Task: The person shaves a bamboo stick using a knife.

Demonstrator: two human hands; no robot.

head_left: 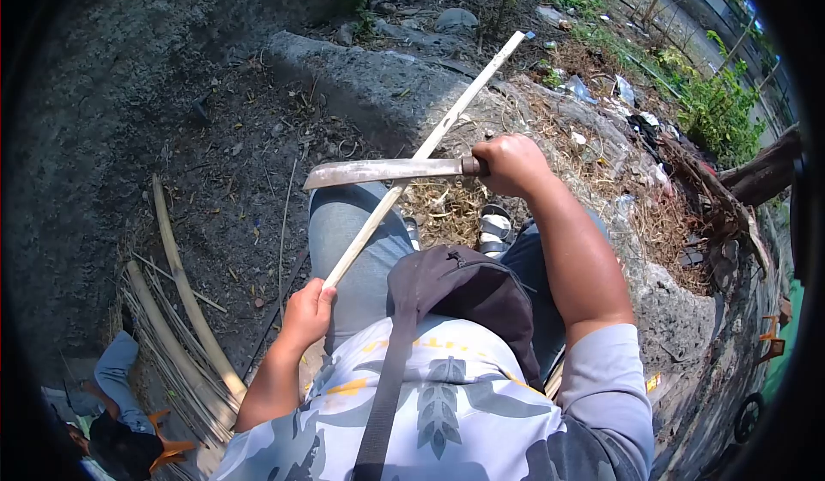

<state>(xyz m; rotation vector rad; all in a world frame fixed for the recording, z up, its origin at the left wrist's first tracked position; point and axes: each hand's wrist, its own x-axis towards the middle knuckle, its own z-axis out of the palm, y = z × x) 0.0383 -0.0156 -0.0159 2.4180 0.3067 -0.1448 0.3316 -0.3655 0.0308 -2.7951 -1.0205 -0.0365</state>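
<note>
My left hand (307, 313) is closed around the lower end of a long, pale bamboo strip (464, 100), which slants up and away to the right across my left thigh. In my right hand (516, 165) is the dark handle of a machete (387, 171). Its broad, worn blade points left and lies across the strip above my left knee, seemingly against it; exact contact is hard to tell. Wood shavings (449, 210) cover the ground between my feet.
Split bamboo lengths (185, 275) and thin strips lie on the ground at left. Another person (116, 386) sits at the lower left beside an orange stool (170, 442). A rock ledge (344, 77) runs ahead, with litter and a log (765, 167) at right.
</note>
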